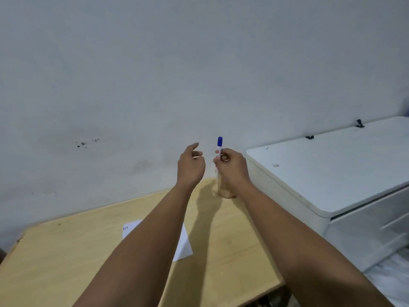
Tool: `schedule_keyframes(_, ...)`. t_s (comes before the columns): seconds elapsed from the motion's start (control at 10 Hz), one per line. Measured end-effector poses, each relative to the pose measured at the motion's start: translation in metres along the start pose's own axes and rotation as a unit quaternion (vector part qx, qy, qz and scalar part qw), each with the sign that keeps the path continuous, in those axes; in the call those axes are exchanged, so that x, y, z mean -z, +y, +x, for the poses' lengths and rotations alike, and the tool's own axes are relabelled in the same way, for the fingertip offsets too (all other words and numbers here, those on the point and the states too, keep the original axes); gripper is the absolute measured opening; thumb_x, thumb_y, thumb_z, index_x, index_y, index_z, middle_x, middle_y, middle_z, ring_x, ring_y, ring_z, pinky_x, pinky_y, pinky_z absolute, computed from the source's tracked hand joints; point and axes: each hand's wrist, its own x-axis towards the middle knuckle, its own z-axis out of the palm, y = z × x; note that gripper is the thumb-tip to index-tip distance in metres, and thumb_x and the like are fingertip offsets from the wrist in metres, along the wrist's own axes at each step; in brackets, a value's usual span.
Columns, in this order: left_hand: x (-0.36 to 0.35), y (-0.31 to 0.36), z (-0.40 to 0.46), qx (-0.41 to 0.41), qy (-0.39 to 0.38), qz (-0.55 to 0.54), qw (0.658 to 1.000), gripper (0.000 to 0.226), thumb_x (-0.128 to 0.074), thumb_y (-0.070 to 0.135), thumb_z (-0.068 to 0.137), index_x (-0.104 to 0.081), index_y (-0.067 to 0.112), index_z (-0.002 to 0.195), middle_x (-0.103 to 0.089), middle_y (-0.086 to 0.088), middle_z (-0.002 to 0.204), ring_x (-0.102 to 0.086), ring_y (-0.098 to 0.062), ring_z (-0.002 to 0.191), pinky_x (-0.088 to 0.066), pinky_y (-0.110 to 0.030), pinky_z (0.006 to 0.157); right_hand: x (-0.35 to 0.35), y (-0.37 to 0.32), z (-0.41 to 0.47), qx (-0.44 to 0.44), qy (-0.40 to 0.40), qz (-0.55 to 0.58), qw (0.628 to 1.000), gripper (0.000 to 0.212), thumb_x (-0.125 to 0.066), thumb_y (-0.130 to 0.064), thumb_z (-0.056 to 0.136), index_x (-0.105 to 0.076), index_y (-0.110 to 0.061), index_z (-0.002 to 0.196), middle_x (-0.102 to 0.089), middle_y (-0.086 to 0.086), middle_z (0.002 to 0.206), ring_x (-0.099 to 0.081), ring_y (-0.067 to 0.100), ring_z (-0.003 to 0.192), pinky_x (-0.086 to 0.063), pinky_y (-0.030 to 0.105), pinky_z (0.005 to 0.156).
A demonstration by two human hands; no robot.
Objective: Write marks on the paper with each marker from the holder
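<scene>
A white marker with a blue cap (219,145) stands upright above a clear holder (224,189) at the far edge of the wooden table (66,251). My right hand (232,167) is closed around the marker's barrel, right over the holder's mouth. Just to the left of it, my left hand (191,166) is raised with its fingers apart and nothing in them. A white sheet of paper (183,242) lies flat on the table nearer me, mostly hidden under my left forearm; small coloured marks show near its left corner.
A white cabinet or chest (332,169) stands to the right of the table, its top higher than the tabletop. A plain grey wall (199,63) rises directly behind the table. The table's right front corner is near my right forearm.
</scene>
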Motion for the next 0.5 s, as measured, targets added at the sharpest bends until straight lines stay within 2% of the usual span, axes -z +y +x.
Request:
schedule_keyframes(0.1, -0.036, -0.036, 0.003, 0.051, -0.080, 0.053, 0.994, 0.077, -0.059, 0.009, 0.091, -0.027, 0.024, 0.160, -0.046, -0.008, 0.153, -0.051, -0.023, 0.133, -0.050, -0.044, 0.105, 0.023, 0.014, 0.029, -0.001, 0.033, -0.022, 0.999, 0.007, -0.070, -0.019, 0.099, -0.076, -0.019, 0.102, -0.075, -0.010, 0.087, -0.075, 0.016, 0.072, -0.059, 0.033, 0.072)
schedule_keyframes(0.2, -0.070, -0.066, 0.005, 0.089, -0.139, 0.063, 0.984, 0.102, -0.076, 0.016, 0.084, -0.013, 0.020, 0.164, -0.030, -0.009, 0.166, -0.035, -0.026, 0.150, -0.042, -0.036, 0.110, 0.031, 0.034, 0.046, -0.008, 0.016, -0.085, 0.996, 0.015, -0.073, -0.019, 0.098, -0.075, -0.016, 0.112, -0.073, -0.008, 0.099, -0.070, 0.016, 0.086, -0.055, 0.031, 0.082)
schedule_keyframes(0.3, -0.098, -0.080, 0.011, 0.080, -0.144, 0.032, 0.986, 0.095, -0.082, 0.022, 0.081, -0.027, 0.020, 0.159, -0.051, -0.004, 0.152, -0.056, -0.022, 0.130, -0.049, -0.025, 0.092, 0.026, 0.057, 0.057, -0.030, -0.029, -0.134, 0.990, 0.018, -0.075, -0.022, 0.095, -0.074, -0.020, 0.113, -0.077, -0.005, 0.101, -0.074, 0.020, 0.096, -0.060, 0.038, 0.089)
schedule_keyframes(0.4, -0.114, -0.087, 0.016, 0.057, -0.117, 0.035, 0.991, 0.070, -0.073, 0.030, 0.089, -0.039, 0.029, 0.150, -0.068, 0.003, 0.130, -0.065, -0.015, 0.102, -0.051, -0.024, 0.076, 0.018, 0.070, 0.058, -0.058, -0.057, -0.151, 0.985, 0.018, -0.073, -0.028, 0.092, -0.072, -0.027, 0.110, -0.081, -0.007, 0.097, -0.075, 0.021, 0.096, -0.060, 0.043, 0.092)
schedule_keyframes(0.5, -0.119, -0.092, 0.016, 0.034, -0.096, 0.050, 0.994, 0.075, -0.067, 0.044, 0.087, -0.035, 0.031, 0.154, -0.067, 0.003, 0.134, -0.065, -0.022, 0.119, -0.055, -0.038, 0.092, 0.013, 0.075, 0.063, -0.062, -0.047, -0.123, 0.989, 0.028, -0.071, -0.030, 0.092, -0.071, -0.032, 0.120, -0.080, -0.010, 0.106, -0.074, 0.017, 0.104, -0.057, 0.046, 0.100)
